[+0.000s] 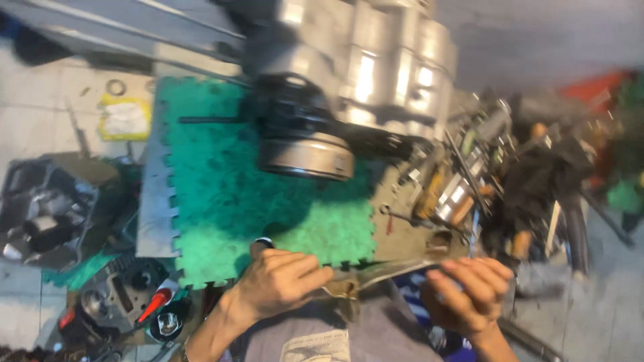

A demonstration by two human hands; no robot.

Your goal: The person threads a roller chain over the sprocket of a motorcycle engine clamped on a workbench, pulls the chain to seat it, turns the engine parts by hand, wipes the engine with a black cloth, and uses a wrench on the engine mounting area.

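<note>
Left hand (278, 281), right hand (469, 288): fingers pinched shut on thin flat metal gasket (376, 273). Best held level, unbent, above green foam mat (255, 194), near engine block (349, 74).

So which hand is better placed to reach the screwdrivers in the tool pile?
Probably the right hand: it sits just below the tool pile. The left hand is over the green foam mat, farther away. Both grip a thin metal part.

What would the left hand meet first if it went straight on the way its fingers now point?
The left hand points rightward along the thin flat metal piece that both hands hold, so it would probably meet the right hand first. Blur leaves depth unclear.
</note>
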